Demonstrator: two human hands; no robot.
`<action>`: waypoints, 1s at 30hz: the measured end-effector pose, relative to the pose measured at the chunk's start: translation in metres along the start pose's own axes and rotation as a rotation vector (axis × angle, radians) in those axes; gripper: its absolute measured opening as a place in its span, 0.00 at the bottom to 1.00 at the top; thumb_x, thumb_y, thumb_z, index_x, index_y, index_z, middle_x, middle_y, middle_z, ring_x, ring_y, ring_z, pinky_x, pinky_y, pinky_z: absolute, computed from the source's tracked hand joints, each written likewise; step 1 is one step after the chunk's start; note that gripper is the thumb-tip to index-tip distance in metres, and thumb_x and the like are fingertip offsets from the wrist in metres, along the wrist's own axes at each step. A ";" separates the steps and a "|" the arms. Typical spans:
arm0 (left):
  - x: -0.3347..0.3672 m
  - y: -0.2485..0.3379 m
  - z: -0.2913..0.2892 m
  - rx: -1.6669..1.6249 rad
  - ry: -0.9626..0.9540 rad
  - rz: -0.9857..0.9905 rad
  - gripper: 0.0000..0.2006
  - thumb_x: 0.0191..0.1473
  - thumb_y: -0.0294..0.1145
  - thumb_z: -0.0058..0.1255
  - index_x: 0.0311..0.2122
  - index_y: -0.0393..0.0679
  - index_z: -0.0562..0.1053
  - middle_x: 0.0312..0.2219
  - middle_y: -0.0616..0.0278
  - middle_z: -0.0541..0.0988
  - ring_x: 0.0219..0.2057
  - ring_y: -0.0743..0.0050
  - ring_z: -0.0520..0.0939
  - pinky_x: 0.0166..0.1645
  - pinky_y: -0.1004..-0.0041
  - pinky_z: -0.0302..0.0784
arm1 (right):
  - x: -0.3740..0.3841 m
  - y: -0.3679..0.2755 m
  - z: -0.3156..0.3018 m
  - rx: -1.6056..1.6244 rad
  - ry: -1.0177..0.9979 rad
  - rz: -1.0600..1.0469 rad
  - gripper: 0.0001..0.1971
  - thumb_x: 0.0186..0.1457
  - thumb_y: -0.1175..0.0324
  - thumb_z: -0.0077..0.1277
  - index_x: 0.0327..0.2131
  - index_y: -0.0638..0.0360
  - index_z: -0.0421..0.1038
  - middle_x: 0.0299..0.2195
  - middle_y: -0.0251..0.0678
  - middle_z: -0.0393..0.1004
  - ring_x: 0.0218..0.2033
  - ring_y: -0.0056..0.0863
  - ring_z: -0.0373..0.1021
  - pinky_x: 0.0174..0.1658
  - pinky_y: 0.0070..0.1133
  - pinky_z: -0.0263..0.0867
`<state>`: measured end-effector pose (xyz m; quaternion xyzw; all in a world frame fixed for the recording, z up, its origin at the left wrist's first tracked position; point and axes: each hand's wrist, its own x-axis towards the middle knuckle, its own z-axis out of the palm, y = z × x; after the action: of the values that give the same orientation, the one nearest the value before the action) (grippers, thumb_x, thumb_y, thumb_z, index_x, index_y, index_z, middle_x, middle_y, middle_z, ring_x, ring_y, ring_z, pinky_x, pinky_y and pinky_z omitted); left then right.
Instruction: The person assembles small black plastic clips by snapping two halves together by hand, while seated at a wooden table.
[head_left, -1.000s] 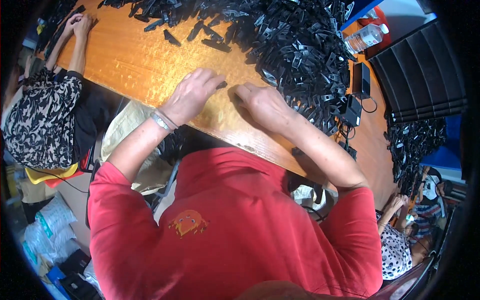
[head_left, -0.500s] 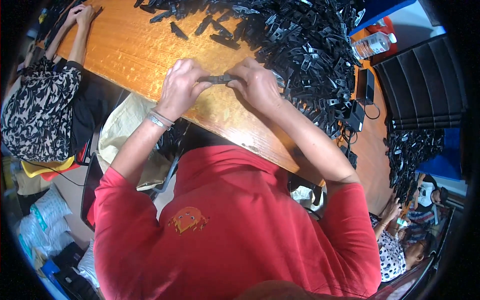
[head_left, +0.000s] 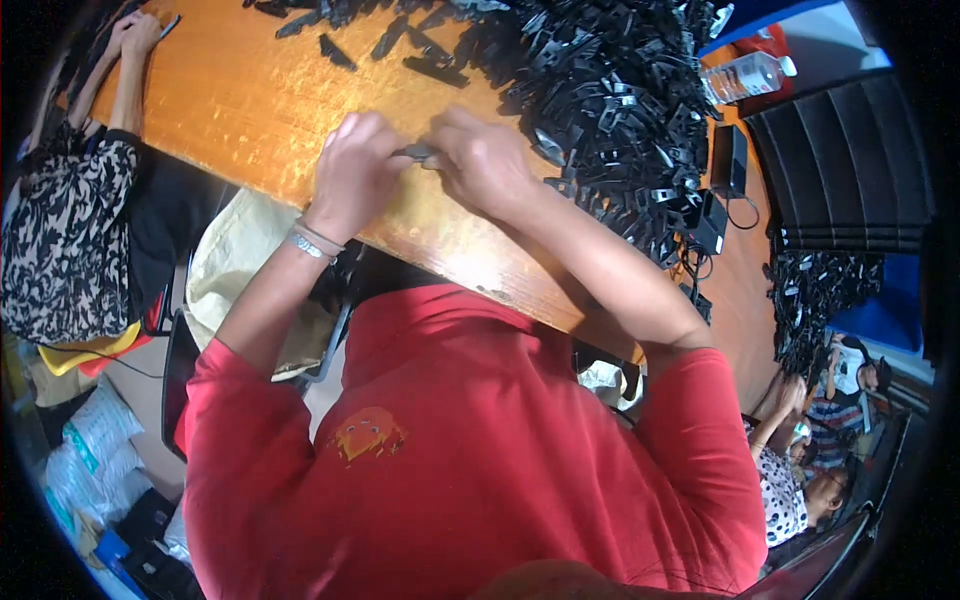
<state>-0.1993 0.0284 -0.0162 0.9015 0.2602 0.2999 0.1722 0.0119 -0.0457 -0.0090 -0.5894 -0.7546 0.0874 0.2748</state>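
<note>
Over the wooden table (head_left: 240,110), my two hands meet at a small black plastic part (head_left: 417,152). My left hand (head_left: 352,175) pinches its left end between thumb and fingers. At the other end my right hand (head_left: 485,162) grips it, fingers curled and slightly blurred. Most of the part is covered by the fingers, so its exact kind does not show. Just past my right hand spreads a large heap of similar black plastic parts (head_left: 620,110). A few loose black parts (head_left: 436,70) lie on the wood beyond my hands.
A clear plastic bottle (head_left: 745,78) and black boxes (head_left: 729,160) with cables stand right of the heap. Another person's hands (head_left: 135,35) are at the far left table edge. An open cream sack (head_left: 230,275) hangs below the table. Another person (head_left: 785,500) sits at right.
Both hands have shifted slightly left and closer together, covering more of the black part. The co-worker's hands at far left now show a small thin object.
</note>
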 end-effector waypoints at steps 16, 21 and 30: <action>0.010 0.001 -0.093 -0.084 -0.253 -0.269 0.14 0.62 0.24 0.60 0.53 0.39 0.81 0.43 0.53 0.83 0.45 0.57 0.85 0.54 0.66 0.80 | -0.070 0.024 -0.086 -0.475 -0.031 0.153 0.14 0.59 0.70 0.59 0.49 0.54 0.78 0.37 0.41 0.76 0.32 0.42 0.81 0.32 0.35 0.78; 0.072 -0.011 0.006 0.084 -0.024 -0.057 0.16 0.60 0.28 0.62 0.54 0.44 0.81 0.48 0.54 0.81 0.54 0.48 0.80 0.61 0.58 0.76 | -0.052 0.024 -0.058 -0.370 -0.062 0.021 0.08 0.54 0.73 0.57 0.38 0.62 0.76 0.33 0.47 0.76 0.30 0.48 0.81 0.34 0.38 0.78; 0.072 -0.023 0.024 0.157 0.046 -0.002 0.09 0.53 0.29 0.68 0.37 0.43 0.78 0.38 0.58 0.80 0.46 0.52 0.81 0.49 0.56 0.77 | -0.044 0.016 -0.079 -0.139 0.031 0.089 0.08 0.59 0.66 0.64 0.40 0.55 0.79 0.36 0.42 0.77 0.38 0.50 0.78 0.40 0.40 0.75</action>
<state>-0.1432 0.0837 -0.0129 0.9050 0.2875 0.2989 0.0952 0.0726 -0.0971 0.0357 -0.6412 -0.7277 0.0374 0.2407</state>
